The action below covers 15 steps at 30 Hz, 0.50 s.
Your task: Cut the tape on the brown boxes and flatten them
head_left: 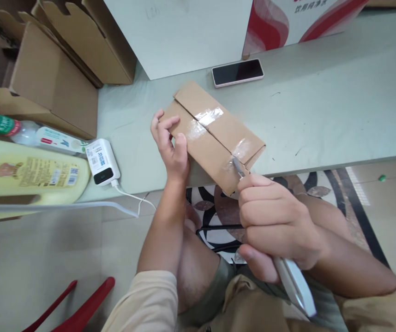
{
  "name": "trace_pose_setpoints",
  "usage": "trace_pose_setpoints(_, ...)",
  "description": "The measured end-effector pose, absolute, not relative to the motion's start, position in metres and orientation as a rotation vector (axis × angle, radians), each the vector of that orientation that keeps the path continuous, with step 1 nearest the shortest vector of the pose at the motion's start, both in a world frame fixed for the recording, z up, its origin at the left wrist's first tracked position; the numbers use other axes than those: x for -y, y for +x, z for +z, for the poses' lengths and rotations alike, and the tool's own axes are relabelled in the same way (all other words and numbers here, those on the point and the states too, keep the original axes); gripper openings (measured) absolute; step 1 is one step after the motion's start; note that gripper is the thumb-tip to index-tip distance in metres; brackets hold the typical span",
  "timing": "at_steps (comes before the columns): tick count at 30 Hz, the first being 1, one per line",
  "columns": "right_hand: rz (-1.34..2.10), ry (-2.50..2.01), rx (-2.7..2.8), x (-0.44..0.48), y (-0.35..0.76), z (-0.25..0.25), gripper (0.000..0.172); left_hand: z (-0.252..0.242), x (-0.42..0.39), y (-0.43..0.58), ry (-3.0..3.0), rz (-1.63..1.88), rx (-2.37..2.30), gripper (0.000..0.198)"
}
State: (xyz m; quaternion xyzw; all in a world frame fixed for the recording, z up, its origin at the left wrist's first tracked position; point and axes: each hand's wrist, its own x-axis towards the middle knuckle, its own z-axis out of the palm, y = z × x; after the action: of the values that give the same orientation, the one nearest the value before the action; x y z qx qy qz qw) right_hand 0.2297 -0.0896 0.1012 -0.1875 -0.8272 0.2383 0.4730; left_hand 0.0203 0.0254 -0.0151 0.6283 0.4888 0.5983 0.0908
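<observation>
A flat brown cardboard box (198, 152) lies tilted at the table's near edge, its front corner jutting past it. Two pieces of clear tape cross the seam between its flaps. My left hand (173, 147) grips the box's left end, thumb on top and fingers curled over the edge. In my closed right hand (277, 221) is a utility knife (297, 286) with a pale handle. Its blade points away from me, and the tip touches the seam by the tape nearest the right end.
A phone (237, 73) lies behind the box, before a white carton (184, 37). Open cardboard boxes (56, 78) stand at left. Nearby are a water bottle (28, 131), a yellow jug (35, 173) and a white device (101, 161) with a cable. A red chair part (87, 306) shows below.
</observation>
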Motion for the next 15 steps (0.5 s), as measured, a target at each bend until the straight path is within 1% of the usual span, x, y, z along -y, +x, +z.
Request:
trace_pose_setpoints(3,0.651,-0.499,1.996,0.091,0.232,0.106,0.045,-0.014,-0.025,0.021,1.870,1.766,-1.479,0.037)
trace_pose_setpoints(10,0.770,-0.619,2.084,0.093,0.246,0.122,0.036,-0.004,-0.021,0.028,1.759,1.763,-1.530,0.036)
trace_pose_setpoints(15,0.808,-0.676,1.925,0.102,0.241,0.128,0.038,-0.002,-0.020,0.028,1.739,1.782,-1.504,0.037)
